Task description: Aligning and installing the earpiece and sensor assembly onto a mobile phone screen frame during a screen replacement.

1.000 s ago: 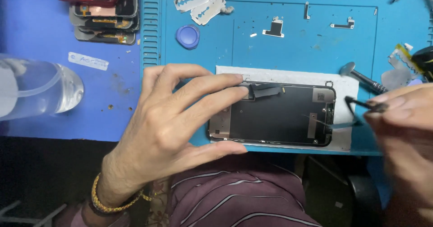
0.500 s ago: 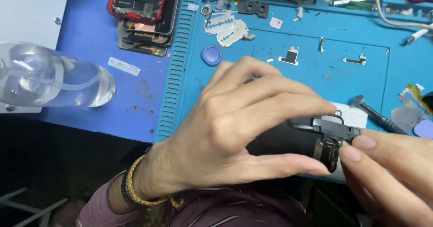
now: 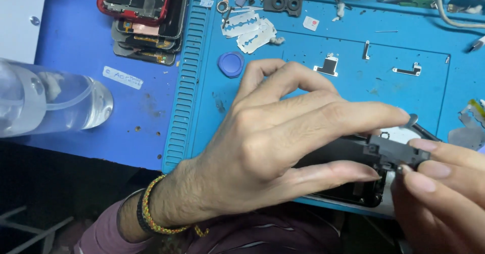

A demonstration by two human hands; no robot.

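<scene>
My left hand (image 3: pixel 273 148) lies over a black phone (image 3: pixel 353 183) at the near edge of the blue work mat (image 3: pixel 328 87), fingers and thumb clamped around its body. My right hand (image 3: pixel 444 198) comes in from the lower right and pinches a small black part (image 3: pixel 396 150) sitting at the phone's right end. Most of the phone is hidden under my left hand. A screwdriver tip (image 3: pixel 419 125) pokes out just behind my left fingertips.
A stack of opened phones (image 3: pixel 144 16) sits at the far left of the mat beside razor blades (image 3: pixel 250 32) and a blue round pick (image 3: pixel 231 63). Small metal brackets (image 3: pixel 328 66) lie mid-mat. A clear plastic bottle (image 3: pixel 45 105) rests at left.
The view has shifted closer and down. My left hand went from resting beside the phone to gripping over it, and my right hand moved in onto the small black part.
</scene>
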